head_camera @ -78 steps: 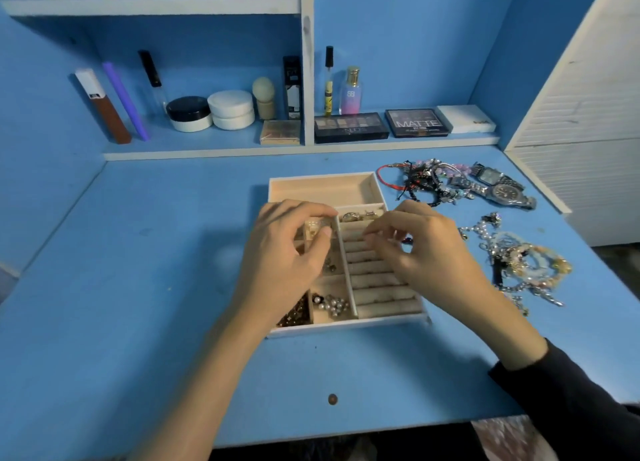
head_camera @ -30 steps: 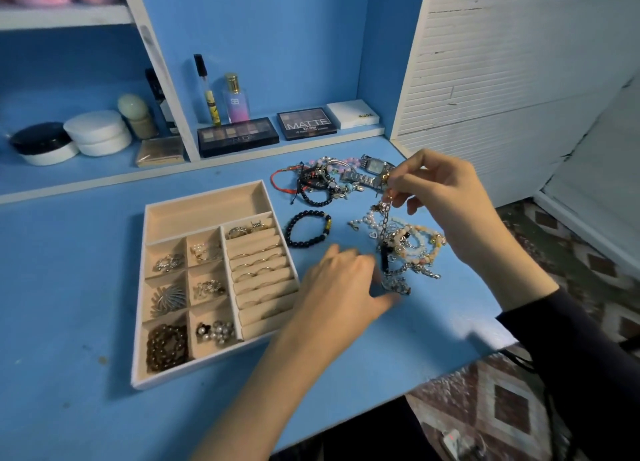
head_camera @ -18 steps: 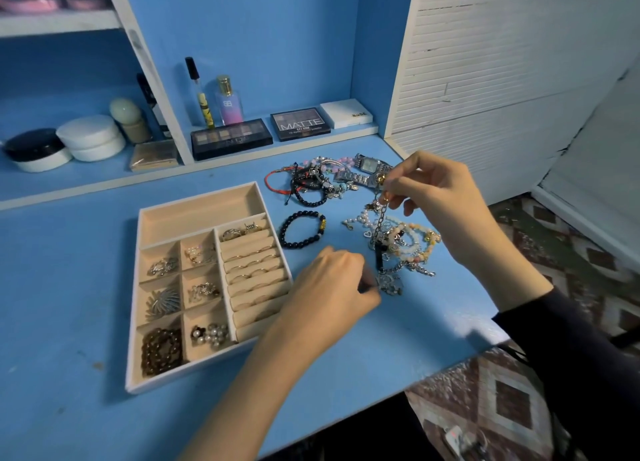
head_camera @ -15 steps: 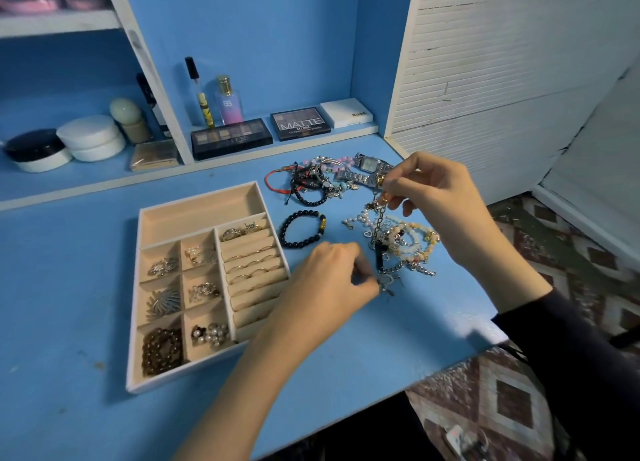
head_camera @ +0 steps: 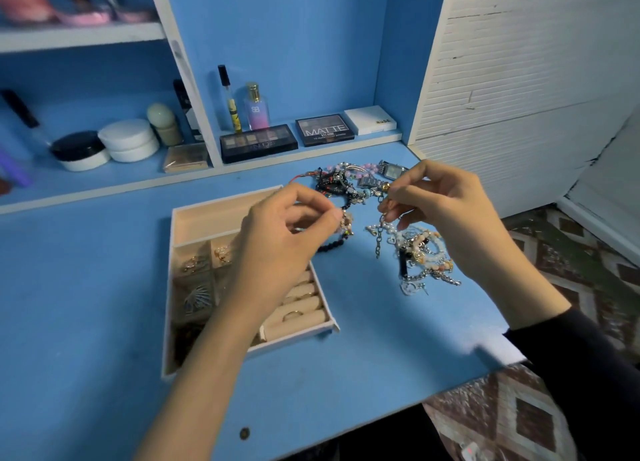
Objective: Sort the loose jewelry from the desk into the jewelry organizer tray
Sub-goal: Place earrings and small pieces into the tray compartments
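Note:
The beige jewelry organizer tray point(head_camera: 221, 214) lies on the blue desk, with earrings and rings in its compartments. My left hand point(head_camera: 284, 232) hovers over the tray's right side and hides part of it. Its fingertips pinch a small gold-pink charm piece point(head_camera: 345, 222). My right hand point(head_camera: 446, 204) is raised over the desk, pinching a silver chain point(head_camera: 380, 240) that dangles toward the desk. Below it lies a tangled pile of bead and chain bracelets point(head_camera: 424, 258). A black bead bracelet point(head_camera: 332, 246) peeks out beside my left hand.
A second heap of bracelets and watches point(head_camera: 346, 180) sits at the back of the desk. Eyeshadow palettes point(head_camera: 258, 142), bottles and cream jars point(head_camera: 128, 144) stand on the low shelf behind. The desk's edge point(head_camera: 450, 388) runs close on the right, a white slatted panel beyond.
My left hand lifted off the desk beside the pile and moved up and left over the tray, now pinching a small piece. My right hand still holds the chain up.

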### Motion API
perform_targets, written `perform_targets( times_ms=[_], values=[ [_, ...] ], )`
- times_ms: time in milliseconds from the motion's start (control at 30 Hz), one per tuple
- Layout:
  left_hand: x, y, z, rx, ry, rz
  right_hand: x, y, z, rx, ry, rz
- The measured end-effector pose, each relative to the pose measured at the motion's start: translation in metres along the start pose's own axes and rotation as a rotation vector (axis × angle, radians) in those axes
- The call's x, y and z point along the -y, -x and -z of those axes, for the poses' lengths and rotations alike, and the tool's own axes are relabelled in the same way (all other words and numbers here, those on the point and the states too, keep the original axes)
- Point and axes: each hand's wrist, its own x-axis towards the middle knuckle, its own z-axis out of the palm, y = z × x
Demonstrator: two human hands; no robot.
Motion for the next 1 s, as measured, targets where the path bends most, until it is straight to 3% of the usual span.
perform_targets(
  times_ms=[267,667,867,1000],
  values=[
    [0.009,0.009,0.056,-0.147,0.093,0.033,0.019,0.007,-0.045,0.133,-0.124,0.038],
    [0.037,0.034,0.112,-0.288,0.108,0.083,0.037,0.038,-0.128,0.521,-0.26,-0.034],
    [0.042,0.04,0.124,-0.319,0.136,0.079,0.015,0.051,-0.158,0.579,-0.083,-0.072],
    [0.044,0.042,0.126,-0.318,0.137,0.081,-0.001,0.055,-0.163,0.54,0.262,0.152]
  ],
)
